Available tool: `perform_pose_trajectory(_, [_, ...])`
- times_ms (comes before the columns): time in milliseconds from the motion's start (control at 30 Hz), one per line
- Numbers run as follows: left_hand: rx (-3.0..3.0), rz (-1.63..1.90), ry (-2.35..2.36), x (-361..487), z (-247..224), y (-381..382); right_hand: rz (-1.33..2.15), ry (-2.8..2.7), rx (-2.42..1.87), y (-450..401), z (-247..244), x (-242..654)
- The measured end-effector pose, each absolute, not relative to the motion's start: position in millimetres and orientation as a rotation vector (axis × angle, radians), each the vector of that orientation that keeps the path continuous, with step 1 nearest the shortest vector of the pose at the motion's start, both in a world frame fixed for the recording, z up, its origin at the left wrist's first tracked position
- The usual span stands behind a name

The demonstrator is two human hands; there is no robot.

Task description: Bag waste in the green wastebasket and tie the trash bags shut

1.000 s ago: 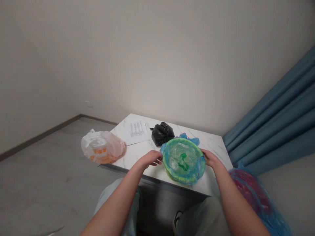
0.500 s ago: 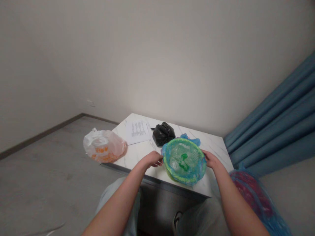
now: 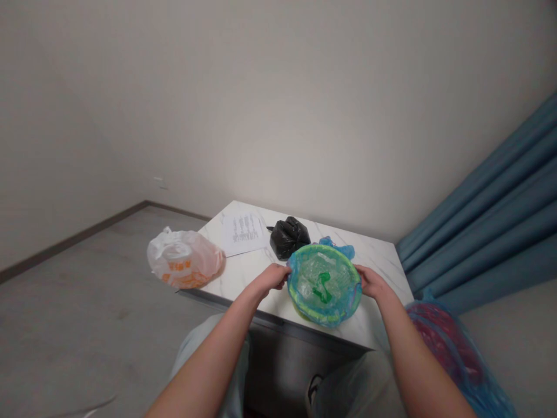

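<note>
A round green basket (image 3: pixel 326 316) stands near the front edge of a white marbled table, with blue film over its rim and clear plastic with a darker green patch inside. My left hand (image 3: pixel 276 276) is closed at its left rim, pinching the blue film. On the right side, my right hand (image 3: pixel 369 281) has its fingers closed on the rim and film. Just behind the basket lie a black plastic bag (image 3: pixel 289 238) and a crumpled blue bag (image 3: pixel 346 251).
A white and orange plastic bag (image 3: pixel 187 259) sits at the table's left front corner, beside a printed sheet (image 3: pixel 243 231). Blue curtains (image 3: pixel 483 215) hang at the right, above a blue bag with red contents (image 3: pixel 452 342). A wall stands behind the table (image 3: pixel 230 278).
My left hand has closed its fingers on the film at the rim. The basket has shifted slightly left, and my right hand has followed it a little.
</note>
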State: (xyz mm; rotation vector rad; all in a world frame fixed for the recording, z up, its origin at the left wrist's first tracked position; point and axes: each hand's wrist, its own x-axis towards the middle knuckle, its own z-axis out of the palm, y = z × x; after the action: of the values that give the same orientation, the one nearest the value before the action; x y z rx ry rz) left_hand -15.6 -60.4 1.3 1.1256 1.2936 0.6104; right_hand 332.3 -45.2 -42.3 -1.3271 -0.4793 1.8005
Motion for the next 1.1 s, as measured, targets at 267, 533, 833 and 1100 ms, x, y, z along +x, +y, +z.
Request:
perform_pose_trajectory(267, [1.172, 0.674, 1.187, -17.5, -2.3, -59.8, 1.470, -0.620, -1.544, -45.7, -37.0, 325.1])
perform_pose_trajectory(533, [1.221, 0.721, 1.044, -13.4, -21.9, -57.3, 0.260, -1.405, -1.786, -52.6, -32.0, 303.2])
perform_pose_trajectory(833, [1.268, 0.752, 1.170, -4.7, -26.1, -53.3, 0.443, -1.222, -1.575, -54.2, -21.2, 270.1])
perform_pose_trajectory(1100, [1.265, 0.919, 1.338, 7.0, -22.2, -48.2, 0.757, -0.961, -1.446, -54.4, -17.2, 269.4])
